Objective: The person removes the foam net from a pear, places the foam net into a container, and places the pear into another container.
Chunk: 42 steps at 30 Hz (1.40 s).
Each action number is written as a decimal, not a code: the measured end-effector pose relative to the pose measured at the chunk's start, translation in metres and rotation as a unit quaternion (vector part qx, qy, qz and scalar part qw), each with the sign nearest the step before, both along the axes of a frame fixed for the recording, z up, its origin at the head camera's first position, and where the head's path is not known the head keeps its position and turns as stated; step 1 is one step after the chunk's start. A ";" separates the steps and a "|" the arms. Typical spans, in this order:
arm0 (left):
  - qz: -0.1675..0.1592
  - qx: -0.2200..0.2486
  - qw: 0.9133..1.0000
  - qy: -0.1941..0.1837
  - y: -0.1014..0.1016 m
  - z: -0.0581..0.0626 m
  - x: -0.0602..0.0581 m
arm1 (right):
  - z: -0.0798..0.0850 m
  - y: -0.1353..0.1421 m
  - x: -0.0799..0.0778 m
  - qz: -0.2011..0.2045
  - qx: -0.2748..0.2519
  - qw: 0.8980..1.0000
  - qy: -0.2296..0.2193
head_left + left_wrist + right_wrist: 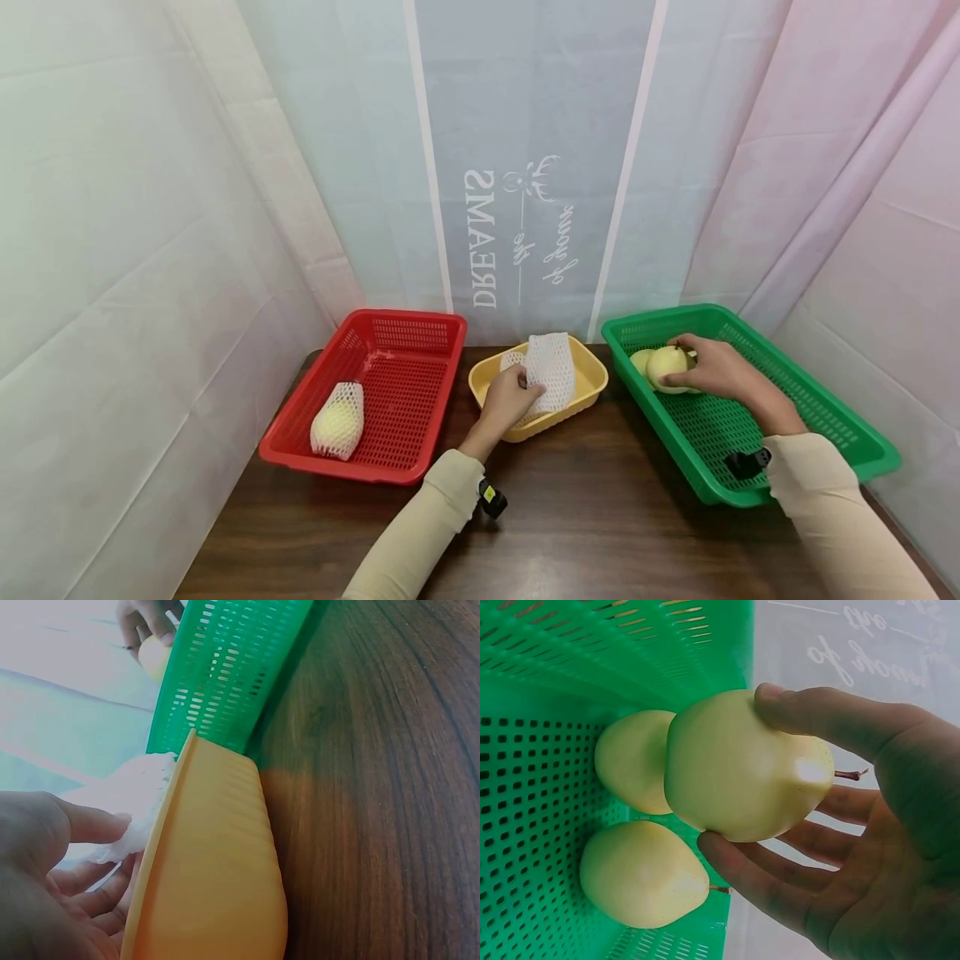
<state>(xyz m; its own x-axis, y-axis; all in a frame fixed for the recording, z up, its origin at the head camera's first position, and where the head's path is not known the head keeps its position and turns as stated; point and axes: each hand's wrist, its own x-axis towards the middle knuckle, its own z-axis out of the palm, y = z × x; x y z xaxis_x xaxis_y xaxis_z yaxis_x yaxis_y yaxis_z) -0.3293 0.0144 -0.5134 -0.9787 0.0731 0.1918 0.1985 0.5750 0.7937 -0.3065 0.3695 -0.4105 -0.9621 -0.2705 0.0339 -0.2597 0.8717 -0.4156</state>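
My left hand [507, 407] pinches a white foam net sleeve [553, 367] over the yellow basket [572, 408]. In the left wrist view, the thumb lies on the sleeve [142, 787] beside the basket's rim. More white netting shows in the basket behind the fingers. With thumb and fingers spread round it, my right hand [722, 367] grips a pale yellow-green pear [735, 769] inside the green basket [693, 442]. The pear's stem points toward the palm. Below it, two other pears, one round-ended [632, 761] and one with its stem showing [641, 874], lie in the basket.
On the left stands a red basket [408, 392] holding a pear in a white foam net [337, 425]. All three baskets stand on a dark wooden table [585, 517]. Pale curtains [540, 100] with printed lettering hang behind and at both sides.
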 end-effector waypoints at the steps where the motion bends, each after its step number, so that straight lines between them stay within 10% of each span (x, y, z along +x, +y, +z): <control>1: 0.002 -0.003 1.000 -0.003 0.000 -0.008 -0.007 | 0.000 0.000 0.000 0.001 0.001 1.000 0.000; 4: 0.006 -0.009 1.000 -0.010 0.002 -0.015 -0.014 | -0.002 0.001 -0.001 0.005 0.004 1.000 0.001; 15: -0.009 0.000 0.999 -0.041 0.002 0.030 0.016 | -0.004 0.009 0.000 0.015 0.012 1.000 -0.014; 29: -0.019 0.002 0.994 -0.110 0.009 -0.014 -0.027 | -0.014 0.021 0.002 0.013 0.029 0.998 -0.052; 42: -0.006 -0.002 0.990 -0.144 0.012 0.033 0.011 | -0.023 0.027 -0.001 0.017 0.024 0.998 -0.060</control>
<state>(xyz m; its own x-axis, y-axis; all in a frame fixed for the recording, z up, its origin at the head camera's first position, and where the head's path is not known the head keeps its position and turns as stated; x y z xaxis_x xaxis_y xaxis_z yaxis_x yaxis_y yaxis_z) -0.3182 0.0267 -0.4799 -0.9918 0.0859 -0.0946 -0.0279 0.5765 0.8167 -0.3075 0.3965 -0.4340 -0.9485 -0.3022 -0.0946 -0.2410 0.8827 -0.4035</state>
